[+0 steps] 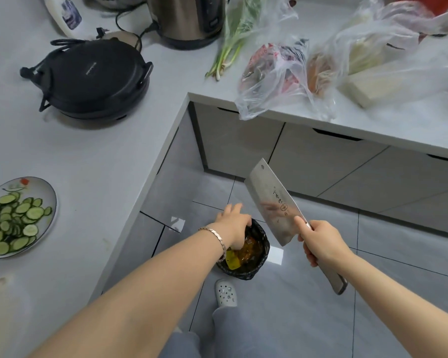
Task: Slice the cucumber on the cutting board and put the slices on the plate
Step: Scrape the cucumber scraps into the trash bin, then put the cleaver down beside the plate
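slices (16, 220) heaped on the plate (51, 200), left on the worktop (88, 151), so slicing looks done and this is clean-up. right hand (321, 241) grips the cleaver (274, 202); left hand (233, 223) dips over the floor bin (256, 268), can't tell if it holds anything. next: park that blade safely.

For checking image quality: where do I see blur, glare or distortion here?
Head view: plastic bags top right smear with motion blur; the cleaver blade carries a faint reflection; bright glare patches sit on the floor tiles; the wide-angle lens bends the counter edges.
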The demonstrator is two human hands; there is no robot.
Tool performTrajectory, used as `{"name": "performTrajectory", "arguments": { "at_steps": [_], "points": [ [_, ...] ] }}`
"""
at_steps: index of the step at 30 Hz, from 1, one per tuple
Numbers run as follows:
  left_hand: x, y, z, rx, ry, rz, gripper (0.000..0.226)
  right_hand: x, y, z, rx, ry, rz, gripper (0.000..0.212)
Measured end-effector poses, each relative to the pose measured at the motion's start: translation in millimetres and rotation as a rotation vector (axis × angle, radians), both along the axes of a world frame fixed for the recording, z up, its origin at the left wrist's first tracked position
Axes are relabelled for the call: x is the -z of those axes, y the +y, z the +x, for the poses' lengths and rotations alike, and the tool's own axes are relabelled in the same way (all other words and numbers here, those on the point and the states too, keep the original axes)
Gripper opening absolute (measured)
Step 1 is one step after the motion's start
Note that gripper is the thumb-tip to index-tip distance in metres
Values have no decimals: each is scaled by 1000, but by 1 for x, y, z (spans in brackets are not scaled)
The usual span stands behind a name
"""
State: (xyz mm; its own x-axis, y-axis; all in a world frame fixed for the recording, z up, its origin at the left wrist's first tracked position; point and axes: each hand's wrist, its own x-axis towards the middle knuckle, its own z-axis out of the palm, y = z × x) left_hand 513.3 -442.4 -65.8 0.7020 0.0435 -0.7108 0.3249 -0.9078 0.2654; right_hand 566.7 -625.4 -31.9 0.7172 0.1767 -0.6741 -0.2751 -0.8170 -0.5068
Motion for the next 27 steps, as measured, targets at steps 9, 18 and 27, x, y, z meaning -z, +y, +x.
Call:
{"name": "performTrajectory", "arguments": {
  "at_steps": [9, 18, 27],
  "points": [
    [-15, 35, -19, -104, 42, 15, 42, -15, 37, -2, -207, -131, -20, 45],
    [-64, 150, -106, -659, -361, 302, 22, -56, 145, -28, -723, -578, -38, 42],
    [-102, 251, -306, -1087, -380, 507, 22, -88, 325, -139, -1212, -739, 133, 41]
  ]
}}
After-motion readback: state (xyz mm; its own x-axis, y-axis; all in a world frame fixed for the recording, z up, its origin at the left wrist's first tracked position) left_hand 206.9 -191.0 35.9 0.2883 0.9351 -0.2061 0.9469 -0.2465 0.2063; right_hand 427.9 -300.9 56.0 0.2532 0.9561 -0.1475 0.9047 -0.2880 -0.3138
